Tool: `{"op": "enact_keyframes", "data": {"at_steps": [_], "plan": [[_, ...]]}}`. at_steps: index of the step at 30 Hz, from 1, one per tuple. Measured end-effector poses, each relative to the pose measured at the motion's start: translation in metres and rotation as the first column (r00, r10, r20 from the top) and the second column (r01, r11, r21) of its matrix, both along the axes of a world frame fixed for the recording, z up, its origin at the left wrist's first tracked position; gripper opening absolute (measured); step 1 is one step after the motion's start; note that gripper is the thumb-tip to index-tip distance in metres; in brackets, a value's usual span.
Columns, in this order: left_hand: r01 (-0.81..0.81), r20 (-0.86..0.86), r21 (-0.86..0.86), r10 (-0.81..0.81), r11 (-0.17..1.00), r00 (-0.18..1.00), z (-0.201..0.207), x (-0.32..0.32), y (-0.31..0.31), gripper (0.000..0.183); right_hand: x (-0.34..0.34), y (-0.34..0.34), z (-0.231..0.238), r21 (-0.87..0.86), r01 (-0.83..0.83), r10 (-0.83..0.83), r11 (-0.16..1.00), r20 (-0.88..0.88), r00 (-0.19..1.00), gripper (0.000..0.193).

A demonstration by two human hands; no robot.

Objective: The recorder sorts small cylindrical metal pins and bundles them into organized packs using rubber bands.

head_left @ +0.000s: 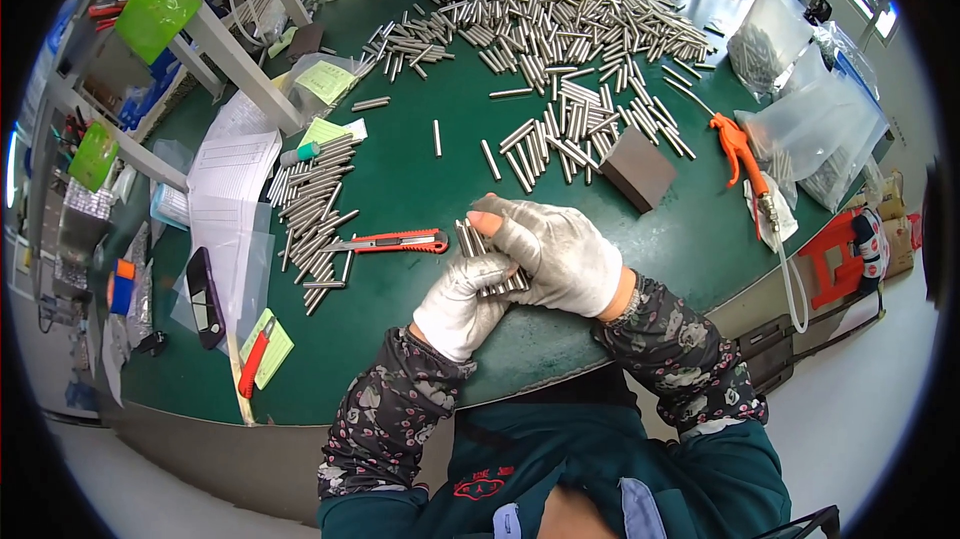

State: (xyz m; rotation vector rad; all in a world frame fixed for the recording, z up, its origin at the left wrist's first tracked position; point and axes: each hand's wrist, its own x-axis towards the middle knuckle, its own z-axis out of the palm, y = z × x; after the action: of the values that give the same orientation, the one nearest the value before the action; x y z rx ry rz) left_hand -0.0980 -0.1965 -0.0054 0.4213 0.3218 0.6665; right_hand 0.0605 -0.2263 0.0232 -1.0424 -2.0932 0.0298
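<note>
Both my hands wear white gloves and meet above the green table [390,329], close to its front edge. Between them is a bundle of short steel pins [503,286]. My left hand [462,306] closes on the bundle from the left, thumb across it. My right hand [565,254] wraps over it from the right, with a bare fingertip showing at the far end. Just left of the bundle lies a red utility knife [390,242]. Beyond my right hand sits a dark brown block [638,171]. How many pins I hold is hidden by the gloves.
A big heap of steel pins [560,29] covers the far side; another pile [318,201] lies left. An orange air gun [738,151] with a hose and clear plastic bags [815,129] are at right. Papers [235,169], a phone [205,299] and a red-handled knife [256,359] lie left.
</note>
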Motion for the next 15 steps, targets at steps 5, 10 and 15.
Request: {"op": "enact_keyframes", "data": {"at_steps": [5,10,15], "plan": [[0.031,-0.01,-0.029,-0.031,0.999,0.999,-0.002,-0.002,-0.001,0.031,0.001,0.001,0.0,-0.05,-0.019,0.019,0.999,-0.016,1.0,0.063],[-0.03,-0.045,-0.009,0.029,1.0,0.999,0.003,0.002,-0.005,0.024,0.002,0.006,0.004,-0.097,-0.063,0.066,0.993,0.031,0.997,0.068],[0.008,-0.096,-0.033,-0.012,0.999,0.995,-0.001,-0.002,0.002,0.021,0.011,0.007,0.006,-0.297,-0.19,0.168,0.936,-0.099,0.981,0.073]]}}
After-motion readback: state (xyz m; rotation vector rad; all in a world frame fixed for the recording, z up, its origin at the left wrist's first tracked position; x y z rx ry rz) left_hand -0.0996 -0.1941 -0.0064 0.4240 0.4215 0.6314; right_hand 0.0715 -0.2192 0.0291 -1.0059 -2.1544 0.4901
